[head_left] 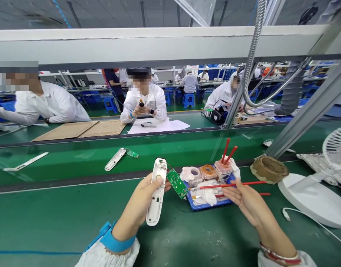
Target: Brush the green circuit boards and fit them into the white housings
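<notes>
My left hand [142,202] grips a long white plastic housing [157,193], held upright above the green bench. A small green circuit board [177,184] hangs from the housing on thin wires, just to its right. My right hand [244,198] pinches a thin red stick [228,184] whose tip reaches toward the circuit board. Behind the stick sits a blue tray [206,203] with white cloths and small jars, one jar [222,168] holding two more red sticks.
Another white housing with a green board [117,157] lies on the conveyor belt, and a white strip [25,162] lies further left. A roll of brown tape [269,168] and a white fan [320,185] stand at the right. Workers in white coats sit across the line.
</notes>
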Motion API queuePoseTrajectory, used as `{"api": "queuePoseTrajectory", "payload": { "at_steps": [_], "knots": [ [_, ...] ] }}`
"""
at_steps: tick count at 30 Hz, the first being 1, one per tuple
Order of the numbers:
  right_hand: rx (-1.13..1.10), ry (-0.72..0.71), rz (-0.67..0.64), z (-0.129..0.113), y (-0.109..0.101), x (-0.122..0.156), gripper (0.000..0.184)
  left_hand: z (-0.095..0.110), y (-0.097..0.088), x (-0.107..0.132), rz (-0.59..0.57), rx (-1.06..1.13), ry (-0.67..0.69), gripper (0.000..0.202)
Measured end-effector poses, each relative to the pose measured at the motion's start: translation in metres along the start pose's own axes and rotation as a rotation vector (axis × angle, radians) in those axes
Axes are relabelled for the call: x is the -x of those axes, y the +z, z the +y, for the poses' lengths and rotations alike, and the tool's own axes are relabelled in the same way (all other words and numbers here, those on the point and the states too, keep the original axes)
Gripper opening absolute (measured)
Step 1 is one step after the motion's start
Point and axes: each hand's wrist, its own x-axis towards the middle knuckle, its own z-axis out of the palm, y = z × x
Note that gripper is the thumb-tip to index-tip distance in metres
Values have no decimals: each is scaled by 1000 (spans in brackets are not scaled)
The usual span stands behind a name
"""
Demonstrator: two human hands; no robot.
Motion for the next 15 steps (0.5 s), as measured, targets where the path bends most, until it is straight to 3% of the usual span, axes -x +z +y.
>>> {"api": "queuePoseTrajectory", "payload": {
  "at_steps": [6, 10, 13, 15],
  "knots": [
    [134, 131, -95, -3, -11, 2, 5, -4, 0, 2, 27, -57, 12, 28],
    [222, 137, -194, 1, -5, 9, 17, -5, 3, 6, 50, -134, 54, 26],
    [210, 92, -413, 2, 19, 23, 28, -7, 9, 9, 42, -140, 68, 25],
    [121, 85, -696, 2, 39, 32, 40, -9, 14, 10, -3, -113, 77, 25]
  ]
}}
